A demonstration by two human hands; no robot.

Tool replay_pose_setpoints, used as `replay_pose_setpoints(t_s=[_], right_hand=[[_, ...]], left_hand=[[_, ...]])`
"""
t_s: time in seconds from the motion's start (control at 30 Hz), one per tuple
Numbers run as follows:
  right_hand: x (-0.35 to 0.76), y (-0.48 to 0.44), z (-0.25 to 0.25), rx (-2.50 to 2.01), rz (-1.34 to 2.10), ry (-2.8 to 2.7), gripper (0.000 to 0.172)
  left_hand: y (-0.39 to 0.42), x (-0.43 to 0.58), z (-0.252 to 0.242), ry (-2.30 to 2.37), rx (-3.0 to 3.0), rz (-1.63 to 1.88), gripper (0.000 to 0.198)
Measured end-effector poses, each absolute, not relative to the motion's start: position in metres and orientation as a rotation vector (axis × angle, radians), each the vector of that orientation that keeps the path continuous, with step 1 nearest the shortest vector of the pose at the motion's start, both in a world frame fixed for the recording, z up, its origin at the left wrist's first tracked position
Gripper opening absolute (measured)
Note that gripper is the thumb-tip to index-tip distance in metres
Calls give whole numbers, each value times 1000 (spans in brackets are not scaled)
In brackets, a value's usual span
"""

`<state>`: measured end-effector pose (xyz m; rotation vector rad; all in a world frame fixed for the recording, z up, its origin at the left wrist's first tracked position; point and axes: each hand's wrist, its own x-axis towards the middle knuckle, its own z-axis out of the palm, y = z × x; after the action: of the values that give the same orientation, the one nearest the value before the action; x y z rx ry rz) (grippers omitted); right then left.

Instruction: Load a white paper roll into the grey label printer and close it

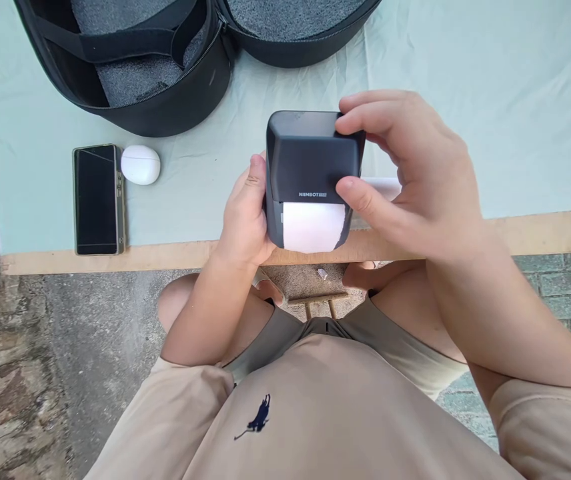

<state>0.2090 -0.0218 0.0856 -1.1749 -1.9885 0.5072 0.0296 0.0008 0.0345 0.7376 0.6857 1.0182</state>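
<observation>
A black label printer point(315, 163) marked NIIMBOT is held up over the table's front edge. White label paper point(314, 227) shows at its lower front, with an uneven lower edge. My left hand point(250, 213) is closed around the printer's left side, its thumb along the edge and the other fingers hidden beneath. At the right side, my right hand point(410, 167) grips the printer between fingertips near the top corner and the thumb on the front face. A white object point(383, 187), mostly hidden, lies behind my right hand; its kind is unclear.
On the pale cloth point(525, 120) at the left lie a dark phone point(96, 200) and a white earbud case point(140, 165), side by side. An open black zip case point(165, 107) with grey foam stands behind them. The table's wooden edge point(540, 233) runs before my lap.
</observation>
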Motion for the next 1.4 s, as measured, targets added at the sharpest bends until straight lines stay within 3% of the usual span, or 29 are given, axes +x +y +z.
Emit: replay_pose_setpoints(t_s=[0.17, 0.3, 0.47, 0.63, 0.8, 1.0, 1.13, 1.27, 1.4], right_hand=[[210, -22, 88, -1176, 479, -2075, 49], [207, -24, 93, -1252, 323, -1926, 39], [195, -28, 111, -1455, 279, -1639, 15], [190, -27, 118, -1481, 360, -1572, 15], [197, -19, 102, -1473, 225, -1903, 6], [195, -12, 95, -1752, 220, -2186, 27], [196, -12, 96, -1751, 92, -2300, 29], [202, -19, 108, -1638, 347, -2203, 26], [217, -24, 117, -1320, 756, -1679, 28]], left_hand=[[2, 31, 37, 670, 699, 1007, 35], [2, 33, 43, 648, 731, 989, 40], [-1, 33, 42, 650, 779, 957, 27], [-2, 30, 39, 628, 757, 935, 30], [-4, 32, 41, 647, 733, 943, 28], [-5, 33, 46, 638, 790, 918, 24], [-5, 31, 48, 626, 829, 878, 24], [-5, 30, 47, 619, 831, 889, 25], [-4, 30, 45, 645, 791, 922, 24]])
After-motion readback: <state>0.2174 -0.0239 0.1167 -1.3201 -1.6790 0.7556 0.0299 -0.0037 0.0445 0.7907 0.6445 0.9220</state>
